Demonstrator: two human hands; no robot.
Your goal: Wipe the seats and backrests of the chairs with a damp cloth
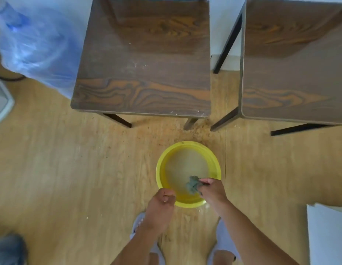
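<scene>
Head view, looking down. The right hand grips a bunched grey-green cloth over the near side of a yellow basin of cloudy water standing on the wooden floor. The left hand is curled into a loose fist at the basin's near rim, with nothing visible in it. Beyond stand two wooden chair seats, the left seat speckled with pale marks, the right seat cut off by the frame; both backrests lie out of view. A blue plastic bag appears blurred at upper left.
</scene>
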